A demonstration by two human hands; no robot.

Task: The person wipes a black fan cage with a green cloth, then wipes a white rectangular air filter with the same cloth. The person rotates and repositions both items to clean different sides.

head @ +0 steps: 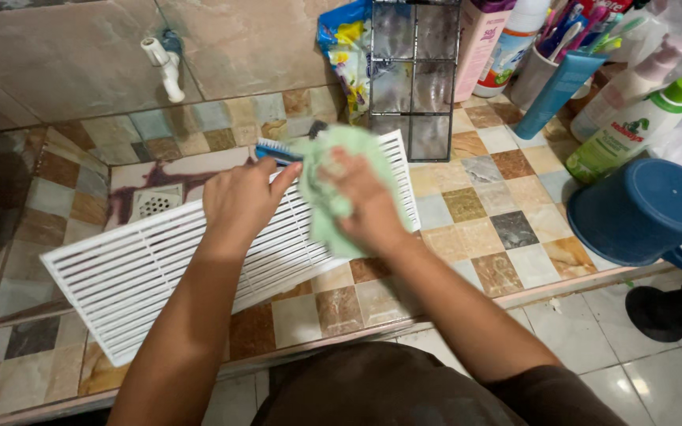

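Observation:
A white slatted vent grille point(136, 276) lies slanted across a tiled ledge, its left end hanging over a lower tiled floor. My left hand point(242, 201) presses flat on the grille's upper edge near its middle. Over the grille's right end, my right hand point(365, 201) is closed on a pale green cloth point(321, 185), which is blurred. A blue brush point(276, 151) peeks out just behind the grille, beside my left fingertips.
A blue bucket point(641, 209) stands at the right. Bottles point(633, 126), a cup of toothbrushes point(542, 67) and a metal wire rack point(414, 79) crowd the back right. A white tap point(165, 67) sticks out of the wall. A floor drain point(154, 203) lies behind the grille.

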